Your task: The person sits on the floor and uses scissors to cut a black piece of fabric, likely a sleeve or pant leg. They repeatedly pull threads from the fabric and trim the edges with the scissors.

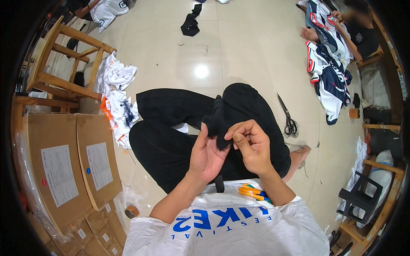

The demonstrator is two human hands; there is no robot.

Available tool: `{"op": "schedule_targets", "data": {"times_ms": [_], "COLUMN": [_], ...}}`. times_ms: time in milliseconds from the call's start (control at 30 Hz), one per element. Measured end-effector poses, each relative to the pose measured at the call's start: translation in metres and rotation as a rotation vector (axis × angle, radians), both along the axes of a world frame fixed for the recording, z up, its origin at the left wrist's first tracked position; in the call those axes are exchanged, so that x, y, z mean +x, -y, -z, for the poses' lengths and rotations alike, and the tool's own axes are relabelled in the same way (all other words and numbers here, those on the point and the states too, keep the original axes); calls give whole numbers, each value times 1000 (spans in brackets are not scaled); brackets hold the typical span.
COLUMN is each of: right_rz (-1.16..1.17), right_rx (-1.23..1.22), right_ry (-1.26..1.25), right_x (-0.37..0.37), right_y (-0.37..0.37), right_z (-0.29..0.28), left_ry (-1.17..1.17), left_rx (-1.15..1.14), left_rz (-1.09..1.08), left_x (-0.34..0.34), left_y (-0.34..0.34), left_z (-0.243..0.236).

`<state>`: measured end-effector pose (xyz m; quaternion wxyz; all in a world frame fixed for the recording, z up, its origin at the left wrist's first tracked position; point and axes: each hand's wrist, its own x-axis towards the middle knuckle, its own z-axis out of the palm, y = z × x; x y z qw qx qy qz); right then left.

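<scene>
Above my crossed legs in black trousers, a small piece of black cloth [216, 123] is held between my two hands. My left hand [208, 157] supports it from the left, the thumb pressed against its side and the fingers behind it. At its lower right edge my right hand [251, 147] pinches with thumb and forefinger; whether a thread is in that pinch is too small to tell. The cloth is hard to tell apart from the trousers behind it. On my lap lies a yellow-orange item [253, 192] with blue and green parts, its kind unclear.
Black-handled scissors [290, 123] lie on the tiled floor right of my knee. Another black cloth piece [191, 22] is farther ahead. Cardboard boxes [60, 132], a wooden stool [64, 81] and white cloths [117, 77] stand left. A person with jerseys [331, 79] sits at right.
</scene>
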<state>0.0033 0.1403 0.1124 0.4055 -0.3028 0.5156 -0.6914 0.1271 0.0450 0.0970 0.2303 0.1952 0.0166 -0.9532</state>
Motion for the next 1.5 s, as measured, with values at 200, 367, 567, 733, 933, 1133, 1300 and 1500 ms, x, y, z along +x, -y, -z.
{"op": "schedule_targets", "data": {"times_ms": [200, 367, 567, 733, 933, 1133, 1300, 1500], "right_rz": [16, 26, -31, -44, 31, 160, 157, 178], "right_rx": [-20, -70, -3, 119, 73, 20, 65, 47], "right_ry": [-65, -108, -364, -588, -51, -163, -147, -39], "right_x": [1, 5, 1, 0, -3, -4, 0, -1], "right_y": [4, 5, 2, -1, 4, 2, -3, -5], "right_z": [-2, 0, -2, 1, 19, 17, 9, 2], "left_ry": [158, 300, 405, 529, 546, 485, 441, 407], "left_rx": [-23, -185, -280, -342, -447, -516, -543, -591], "left_rz": [174, 133, 97, 38, 10, -97, -134, -151], "left_x": [4, 4, 1, -1, -4, -8, -7, -7], "left_y": [2, 6, 9, 13, 12, 6, 6, 4], "left_z": [0, -12, -18, -9, -4, -10, -15, -19]}}
